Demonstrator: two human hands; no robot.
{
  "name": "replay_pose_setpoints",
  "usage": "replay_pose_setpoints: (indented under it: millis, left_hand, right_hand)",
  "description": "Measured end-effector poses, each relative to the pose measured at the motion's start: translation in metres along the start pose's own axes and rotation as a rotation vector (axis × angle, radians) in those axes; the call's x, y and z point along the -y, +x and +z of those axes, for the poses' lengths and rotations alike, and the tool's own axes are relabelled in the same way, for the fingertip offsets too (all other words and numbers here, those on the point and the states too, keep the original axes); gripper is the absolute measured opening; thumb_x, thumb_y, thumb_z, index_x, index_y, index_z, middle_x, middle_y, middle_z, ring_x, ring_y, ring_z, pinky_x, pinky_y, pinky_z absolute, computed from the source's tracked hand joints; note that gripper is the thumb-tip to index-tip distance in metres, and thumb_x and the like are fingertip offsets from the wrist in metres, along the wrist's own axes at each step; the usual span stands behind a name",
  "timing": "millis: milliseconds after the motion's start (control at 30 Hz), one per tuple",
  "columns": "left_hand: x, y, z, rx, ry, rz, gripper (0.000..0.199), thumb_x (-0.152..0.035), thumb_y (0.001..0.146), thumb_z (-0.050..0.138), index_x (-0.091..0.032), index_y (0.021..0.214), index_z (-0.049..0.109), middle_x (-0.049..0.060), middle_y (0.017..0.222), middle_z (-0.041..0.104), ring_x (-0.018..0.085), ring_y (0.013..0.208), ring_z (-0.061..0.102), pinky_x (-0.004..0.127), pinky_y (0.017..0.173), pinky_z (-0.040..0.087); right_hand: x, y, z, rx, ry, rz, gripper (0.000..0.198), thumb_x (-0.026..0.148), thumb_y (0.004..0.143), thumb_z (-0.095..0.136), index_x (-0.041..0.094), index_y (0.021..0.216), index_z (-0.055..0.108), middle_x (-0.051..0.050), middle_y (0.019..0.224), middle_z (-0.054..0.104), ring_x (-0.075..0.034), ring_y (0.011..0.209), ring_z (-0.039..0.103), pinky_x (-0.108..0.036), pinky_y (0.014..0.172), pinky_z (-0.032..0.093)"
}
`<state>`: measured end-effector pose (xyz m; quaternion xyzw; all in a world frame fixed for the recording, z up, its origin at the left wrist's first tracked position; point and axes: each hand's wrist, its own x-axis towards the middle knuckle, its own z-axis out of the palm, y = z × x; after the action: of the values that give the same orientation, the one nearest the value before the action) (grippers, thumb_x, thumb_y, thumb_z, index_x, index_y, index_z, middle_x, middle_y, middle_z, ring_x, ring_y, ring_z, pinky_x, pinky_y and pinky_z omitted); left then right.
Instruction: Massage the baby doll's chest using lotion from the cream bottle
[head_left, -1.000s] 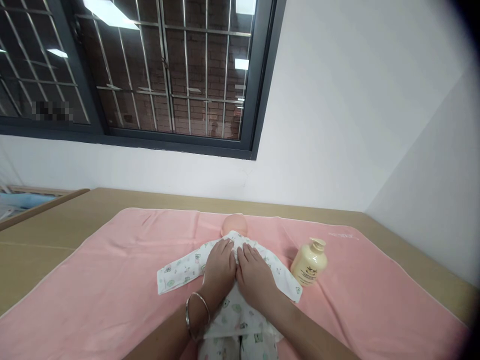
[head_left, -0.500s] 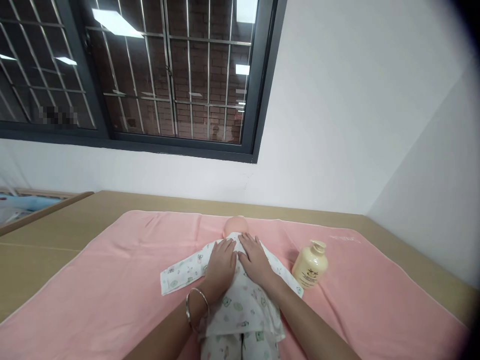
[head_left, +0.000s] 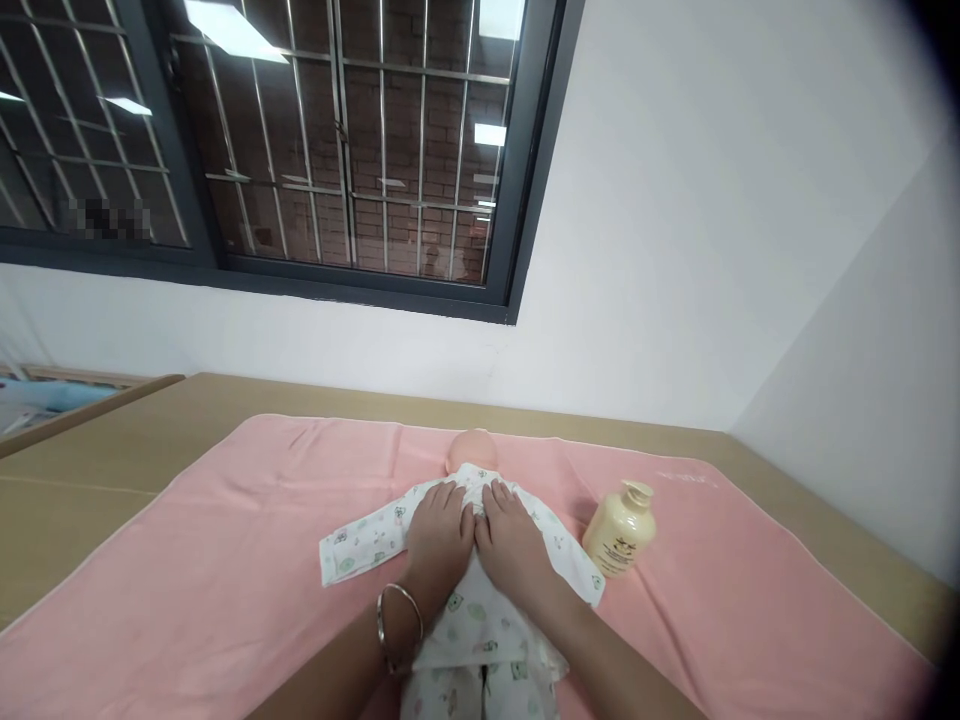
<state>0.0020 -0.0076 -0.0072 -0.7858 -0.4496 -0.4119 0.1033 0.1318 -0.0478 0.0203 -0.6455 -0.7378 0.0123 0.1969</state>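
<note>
A baby doll (head_left: pixel 472 452) lies on a pink towel (head_left: pixel 225 560), its head toward the wall. It wears a white printed top (head_left: pixel 480 620) with sleeves spread out to both sides, and matching trousers (head_left: pixel 517 692). My left hand (head_left: pixel 441 535), with a bangle (head_left: pixel 400 620) at the wrist, lies flat on the upper part of the top. Beside it my right hand (head_left: pixel 514 540) rests flat on the same area. The thumbs nearly meet in the middle, and the fingers of both hands point toward the doll's head.
A pale yellow pump bottle (head_left: pixel 621 530) stands on the towel, right of the doll's sleeve. The wooden table (head_left: pixel 82 500) shows around the towel. Behind it rise a white wall (head_left: pixel 645 250) and a barred window (head_left: pixel 360 160). Something light blue lies beyond the left edge.
Both hands have slid slightly down the doll's top, away from its head, and the thumbs have come closer together. The doll and bottle stay in place.
</note>
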Motion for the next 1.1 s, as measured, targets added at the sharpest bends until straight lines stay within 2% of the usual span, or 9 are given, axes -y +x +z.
replay_pose_setpoints:
  millis: [200,433,833,1100]
  left_hand:
    - [0.008,-0.002,0.009,0.032,-0.040,-0.052,0.033,-0.023,0.089,0.042,-0.014,0.116,0.059,0.014,0.116,0.064,0.029,0.111,0.056,0.050,0.098,0.046]
    - [0.019,-0.003,0.018,0.200,-0.124,-0.094,0.044,-0.027,0.092,0.039,-0.011,0.132,0.049,0.014,0.139,0.052,0.030,0.133,0.042,0.055,0.110,0.032]
    - [0.021,-0.005,0.021,0.128,-0.149,-0.092,0.042,-0.029,0.092,0.042,-0.017,0.131,0.052,0.012,0.136,0.055,0.027,0.130,0.046,0.053,0.110,0.034]
    - [0.018,-0.003,0.018,0.131,-0.113,-0.054,0.040,-0.028,0.093,0.040,-0.015,0.129,0.051,0.012,0.132,0.057,0.027,0.126,0.048,0.053,0.107,0.036]
  right_hand:
    - [-0.009,0.007,0.015,-0.032,0.068,-0.013,0.056,0.028,0.095,0.031,0.003,0.145,0.033,-0.016,0.152,0.029,-0.027,0.142,0.023,-0.046,0.117,0.020]
    - [-0.029,0.018,0.023,-0.060,0.196,-0.060,0.053,0.034,0.098,0.031,0.011,0.145,0.035,-0.009,0.153,0.030,-0.023,0.144,0.020,-0.048,0.118,0.012]
    - [-0.027,0.017,0.023,-0.111,0.180,-0.073,0.051,0.031,0.096,0.035,0.013,0.143,0.040,-0.010,0.150,0.035,-0.024,0.141,0.027,-0.049,0.117,0.017]
    - [-0.022,0.019,0.016,-0.078,0.163,-0.033,0.052,0.029,0.094,0.036,0.011,0.143,0.040,-0.010,0.150,0.035,-0.025,0.141,0.027,-0.048,0.117,0.017]
